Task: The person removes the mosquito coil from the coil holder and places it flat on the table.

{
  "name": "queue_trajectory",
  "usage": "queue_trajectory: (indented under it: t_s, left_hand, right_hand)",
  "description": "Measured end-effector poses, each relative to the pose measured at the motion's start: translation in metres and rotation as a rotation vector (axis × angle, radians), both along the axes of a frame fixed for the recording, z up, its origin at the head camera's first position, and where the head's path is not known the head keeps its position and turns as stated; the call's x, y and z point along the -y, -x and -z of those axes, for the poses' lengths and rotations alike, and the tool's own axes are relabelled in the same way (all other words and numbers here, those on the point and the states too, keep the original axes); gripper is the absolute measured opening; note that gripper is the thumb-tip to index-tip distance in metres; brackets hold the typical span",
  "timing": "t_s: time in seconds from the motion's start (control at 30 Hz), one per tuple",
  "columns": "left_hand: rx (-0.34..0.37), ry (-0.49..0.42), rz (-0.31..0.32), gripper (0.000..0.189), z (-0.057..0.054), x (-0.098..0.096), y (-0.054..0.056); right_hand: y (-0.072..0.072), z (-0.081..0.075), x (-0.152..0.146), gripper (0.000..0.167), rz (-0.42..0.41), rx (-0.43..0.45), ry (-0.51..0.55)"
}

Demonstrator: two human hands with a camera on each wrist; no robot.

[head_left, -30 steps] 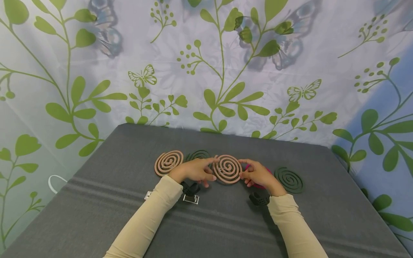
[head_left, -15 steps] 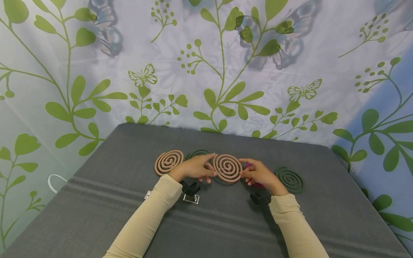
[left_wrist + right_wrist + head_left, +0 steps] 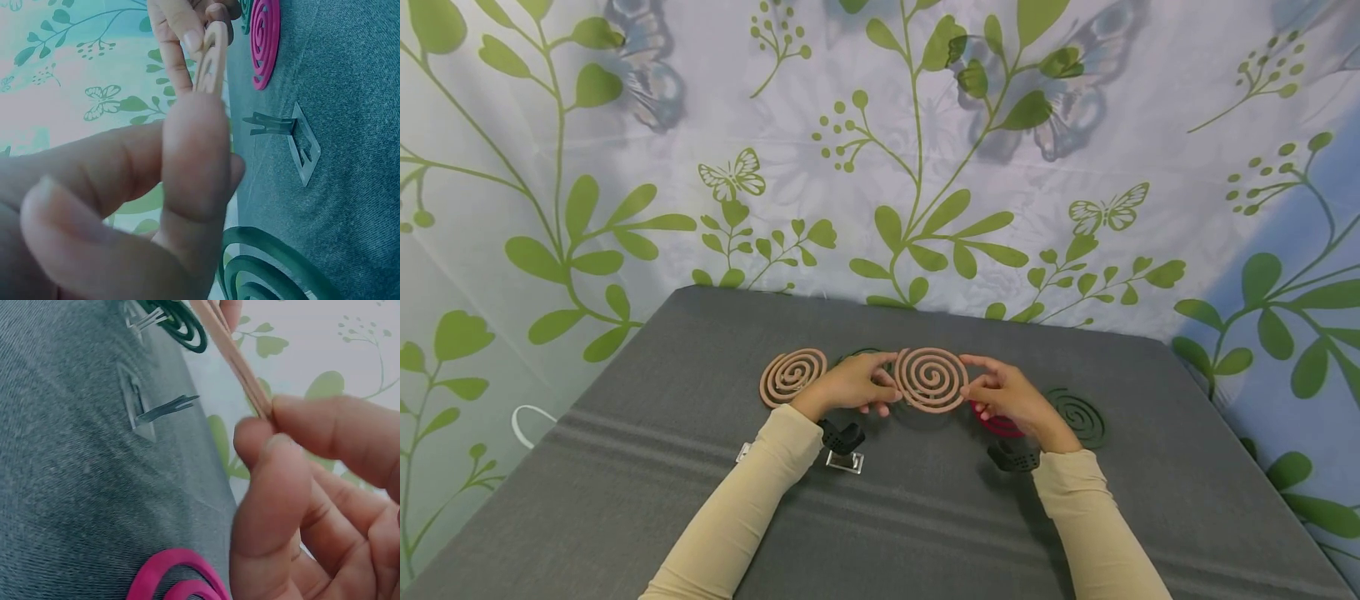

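Note:
A tan mosquito coil (image 3: 932,380) is raised over the table, its flat side facing the head camera and its shadow below. My left hand (image 3: 853,383) pinches its left edge between thumb and fingers. On the opposite edge, my right hand (image 3: 1011,392) pinches it the same way, thumb and fingertips together in the right wrist view. Beneath the held coil, a metal coil stand (image 3: 304,144) with an upright prong lies on the cloth. A magenta-red coil (image 3: 1002,423) is partly covered by my right hand. Behind my left hand a green coil (image 3: 865,351) shows only in part.
Another tan coil (image 3: 793,377) lies left of my left hand, and a dark green coil (image 3: 1078,417) lies at the right. A metal plate (image 3: 845,462) sits near my left wrist. The grey-covered table (image 3: 925,533) ends at a leaf-patterned curtain (image 3: 820,167).
The tan coil has risen away from the table and shifted slightly right. My left fingers have closed from loosely spread to a pinch, and both hands have moved up with it.

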State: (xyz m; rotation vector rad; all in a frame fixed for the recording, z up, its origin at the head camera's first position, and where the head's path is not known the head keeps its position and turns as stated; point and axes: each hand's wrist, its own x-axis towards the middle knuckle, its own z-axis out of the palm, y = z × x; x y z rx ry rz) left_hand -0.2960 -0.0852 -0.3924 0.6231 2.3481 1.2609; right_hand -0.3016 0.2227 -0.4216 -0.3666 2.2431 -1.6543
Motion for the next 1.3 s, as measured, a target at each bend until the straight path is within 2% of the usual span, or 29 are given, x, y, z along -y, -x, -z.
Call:
queue_trajectory:
  t_s: [0.3, 0.6, 0.9, 1.13, 1.3]
  left_hand:
    - [-0.036, -0.028, -0.029, 0.075, -0.001, 0.001, 0.001]
    - [-0.054, -0.059, -0.056, 0.075, -0.007, 0.006, -0.005]
    - [-0.111, -0.056, -0.058, 0.077, -0.014, 0.009, -0.014]
    - [-0.185, -0.054, -0.008, 0.079, -0.020, 0.012, -0.026]
    - [-0.232, -0.045, 0.008, 0.080, -0.020, 0.018, -0.035]
  right_hand:
    - [-0.002, -0.006, -0.006, 0.073, -0.049, 0.028, 0.079]
    - [-0.009, -0.014, -0.002, 0.077, -0.071, 0.007, 0.112]
    - [-0.018, -0.017, -0.001, 0.080, -0.086, -0.099, 0.130]
    - [-0.031, -0.019, 0.002, 0.079, -0.095, -0.162, 0.137]
    - [-0.036, -0.015, 0.003, 0.076, -0.141, -0.228, 0.166]
